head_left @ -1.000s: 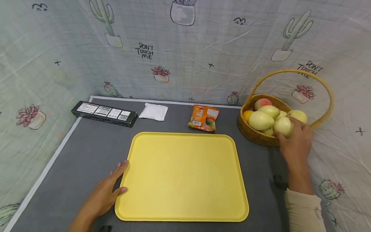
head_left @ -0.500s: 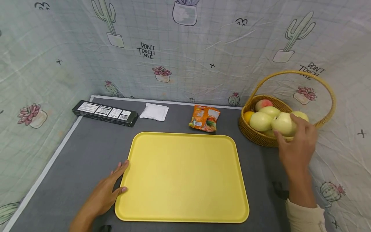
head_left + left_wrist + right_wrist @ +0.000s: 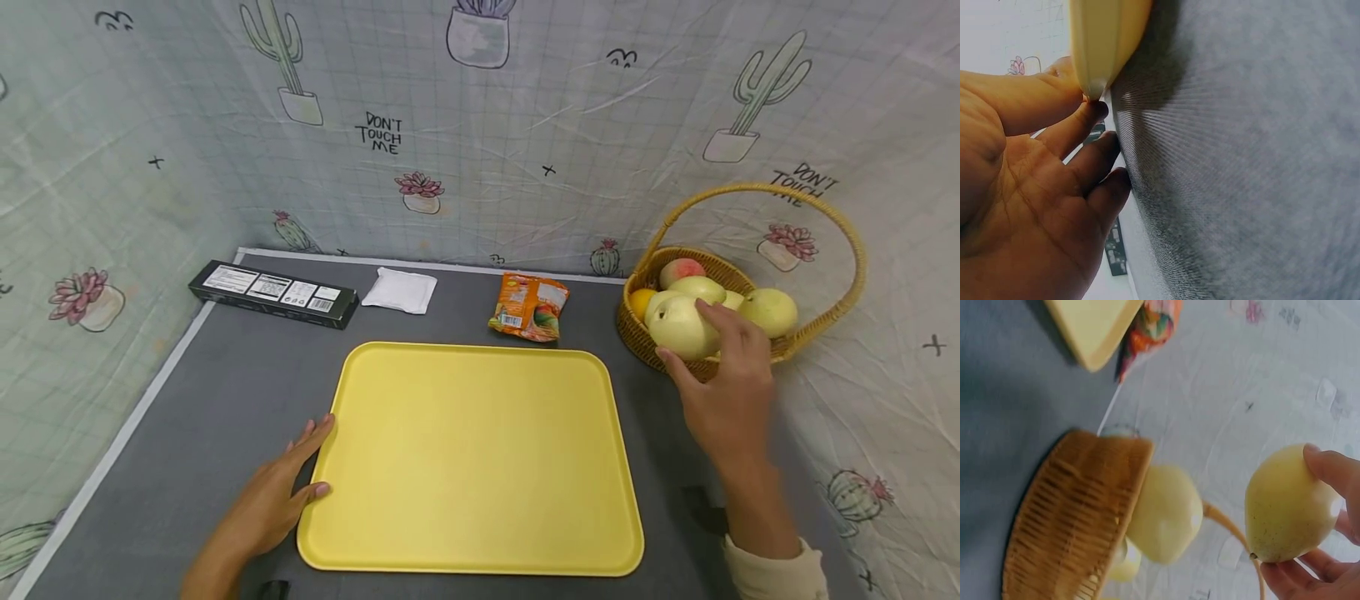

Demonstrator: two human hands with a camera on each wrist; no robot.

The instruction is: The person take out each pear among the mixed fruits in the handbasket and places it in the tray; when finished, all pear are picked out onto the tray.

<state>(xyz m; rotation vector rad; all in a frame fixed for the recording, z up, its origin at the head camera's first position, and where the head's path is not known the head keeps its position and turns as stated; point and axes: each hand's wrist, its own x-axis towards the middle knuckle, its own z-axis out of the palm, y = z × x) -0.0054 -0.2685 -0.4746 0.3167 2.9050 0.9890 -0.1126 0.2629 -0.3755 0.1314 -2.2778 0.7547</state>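
My right hand [image 3: 731, 383] holds a pale yellow-green pear [image 3: 681, 327] between thumb and fingers, over the front of a wicker basket [image 3: 663, 354]. In the right wrist view that pear [image 3: 1288, 506] is raised clear of the basket's rim, its small dark stem end pointing down. More pale pears [image 3: 768, 312], a reddish peach [image 3: 681, 268] and an orange fruit [image 3: 641, 301] lie in the basket. My left hand [image 3: 262, 504] rests at the left edge of a yellow tray [image 3: 472, 458], fingers extended, with thumb and forefinger touching the rim [image 3: 1094, 62].
Along the back of the grey table lie a long black box [image 3: 272, 293], a white packet [image 3: 400, 290] and an orange snack bag [image 3: 529, 307]. The basket's tall handle [image 3: 855, 258] arches up on the right. A printed cloth [image 3: 480, 150] hangs behind and at the sides.
My right hand has lifted the pear from among the others and carried it left toward the basket's front rim. The left hand and tray stay in place.
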